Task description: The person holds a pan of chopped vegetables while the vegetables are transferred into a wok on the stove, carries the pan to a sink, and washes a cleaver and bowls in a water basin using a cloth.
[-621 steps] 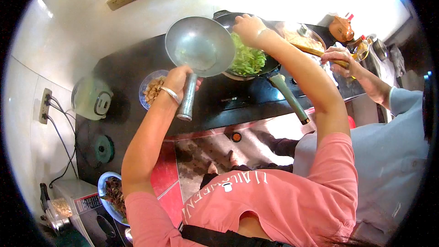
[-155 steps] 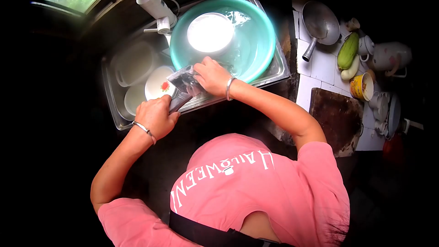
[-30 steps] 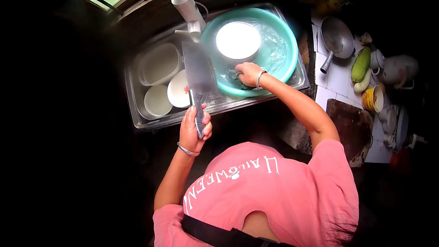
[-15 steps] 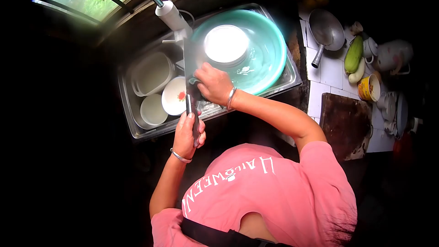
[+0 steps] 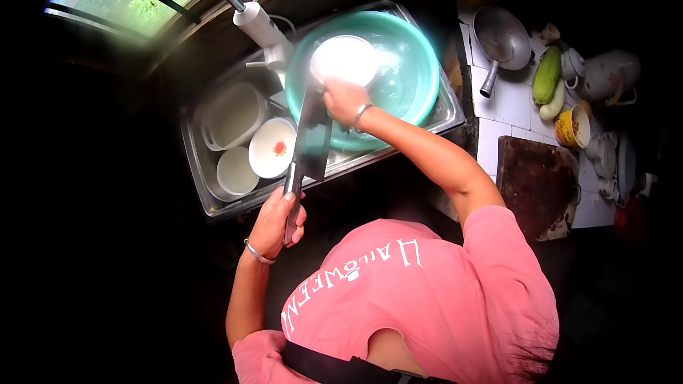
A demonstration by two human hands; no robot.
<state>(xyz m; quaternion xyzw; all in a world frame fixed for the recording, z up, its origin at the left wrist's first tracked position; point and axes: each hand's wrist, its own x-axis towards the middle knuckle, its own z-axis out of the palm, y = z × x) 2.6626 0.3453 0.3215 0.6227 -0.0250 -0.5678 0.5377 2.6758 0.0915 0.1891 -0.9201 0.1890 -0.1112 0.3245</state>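
Observation:
My left hand (image 5: 274, 222) is wrapped round the dark handle of a cleaver (image 5: 313, 131), whose broad blade points up and away across the near left rim of a teal basin (image 5: 425, 110). My right hand (image 5: 346, 103) is closed by the far end of the blade, its fingers curled; what they hold, if anything, is hidden. Beyond that hand a white bowl (image 5: 345, 57), washed out by glare, sits in the basin's water. Left of the blade, a white bowl with a red flower (image 5: 272, 148) leans in the sink.
The metal sink (image 5: 206, 203) also holds a pale oval tub (image 5: 233, 115) and a small bowl (image 5: 237, 172). A tap (image 5: 260, 28) rises behind. On the white-tiled counter at right are a ladle-like pan (image 5: 503, 37), a green gourd (image 5: 547, 77), a yellow tub (image 5: 571, 126) and a chopping board (image 5: 538, 186).
My right hand has moved up and right along the blade towards its far end. My left hand has shifted slightly down and left, and the blade now shows more of its flat side.

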